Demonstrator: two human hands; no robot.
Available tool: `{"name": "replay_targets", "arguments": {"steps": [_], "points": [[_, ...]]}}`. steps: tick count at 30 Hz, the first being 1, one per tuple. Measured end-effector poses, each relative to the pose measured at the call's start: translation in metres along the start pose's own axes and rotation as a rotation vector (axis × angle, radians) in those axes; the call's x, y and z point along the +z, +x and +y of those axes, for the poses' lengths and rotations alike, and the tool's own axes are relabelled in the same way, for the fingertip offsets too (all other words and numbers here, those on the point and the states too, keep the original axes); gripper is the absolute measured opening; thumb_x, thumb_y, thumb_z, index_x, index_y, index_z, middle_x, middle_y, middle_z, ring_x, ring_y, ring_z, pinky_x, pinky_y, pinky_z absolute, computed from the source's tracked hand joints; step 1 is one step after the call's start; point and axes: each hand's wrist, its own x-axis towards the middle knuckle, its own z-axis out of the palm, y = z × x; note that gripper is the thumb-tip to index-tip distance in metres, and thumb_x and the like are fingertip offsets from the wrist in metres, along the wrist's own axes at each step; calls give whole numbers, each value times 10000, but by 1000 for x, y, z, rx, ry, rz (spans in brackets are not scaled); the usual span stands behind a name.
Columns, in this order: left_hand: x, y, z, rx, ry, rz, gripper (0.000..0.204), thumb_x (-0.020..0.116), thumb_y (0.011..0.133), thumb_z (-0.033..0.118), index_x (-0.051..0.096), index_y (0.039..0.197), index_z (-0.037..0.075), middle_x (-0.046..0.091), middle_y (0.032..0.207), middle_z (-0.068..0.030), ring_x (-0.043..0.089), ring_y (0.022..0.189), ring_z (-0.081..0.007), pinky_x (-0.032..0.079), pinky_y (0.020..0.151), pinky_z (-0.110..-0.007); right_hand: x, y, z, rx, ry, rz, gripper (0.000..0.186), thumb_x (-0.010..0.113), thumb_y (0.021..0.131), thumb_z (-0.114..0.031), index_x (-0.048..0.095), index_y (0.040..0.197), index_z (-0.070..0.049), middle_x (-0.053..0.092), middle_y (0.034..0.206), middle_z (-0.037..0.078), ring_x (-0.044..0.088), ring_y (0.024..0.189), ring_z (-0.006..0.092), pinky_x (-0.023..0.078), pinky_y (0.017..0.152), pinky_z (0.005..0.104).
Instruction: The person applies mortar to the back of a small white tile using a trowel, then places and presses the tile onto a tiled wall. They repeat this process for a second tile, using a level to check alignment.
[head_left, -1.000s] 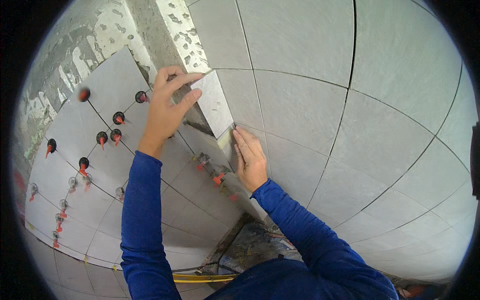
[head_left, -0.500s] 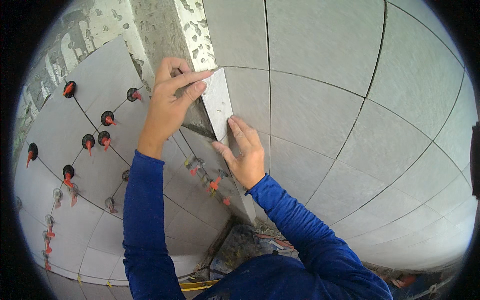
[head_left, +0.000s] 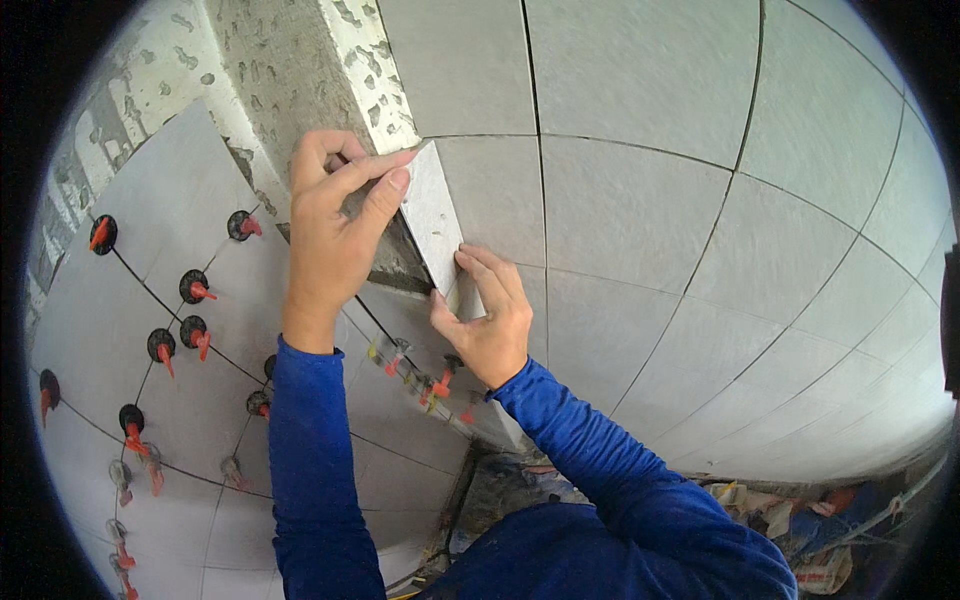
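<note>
A narrow, pale tile strip (head_left: 428,208) stands at the corner beside the grey tiled wall. My left hand (head_left: 336,226) has its thumb and index finger closed on the strip's upper end, with the other fingers curled. Lower down, my right hand (head_left: 492,312) grips the strip's lower end, thumb at the left edge and fingertips at the right; some of that end is hidden by the hand. A bare concrete recess (head_left: 280,75) shows above and behind my left hand.
Grey tiles (head_left: 640,240) cover the right wall. The left tiled surface (head_left: 160,180) carries several black-based levelling clips with red handles (head_left: 196,286). Chipped white plaster (head_left: 380,60) borders the recess. Bags and debris (head_left: 800,520) lie low at the right, below the wall.
My right hand's thumb has swung out to the strip's left edge. My left hand stays at the upper end. The camera view has shifted, so the left tiles sit lower in the picture.
</note>
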Motion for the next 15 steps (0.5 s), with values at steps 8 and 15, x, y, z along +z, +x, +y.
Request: {"name": "replay_targets", "arguments": {"steps": [8, 15], "points": [[5, -1, -6, 50, -6, 47, 232, 728, 940, 227, 798, 1102, 75, 485, 1030, -53, 479, 947, -192, 432, 865, -329, 5, -4, 3, -33, -44, 42, 473, 835, 655, -42, 719, 1109, 24, 708, 1188, 160, 694, 1039, 313, 570, 901, 371], [7, 0, -9, 62, -5, 61, 217, 735, 923, 212, 798, 1081, 76, 484, 1023, -61, 487, 961, -207, 425, 881, -344, 5, -2, 0, -51, -57, 65, 425, 818, 640, -37, 734, 1052, 24, 727, 1143, 151, 701, 1014, 301, 580, 878, 369]]}}
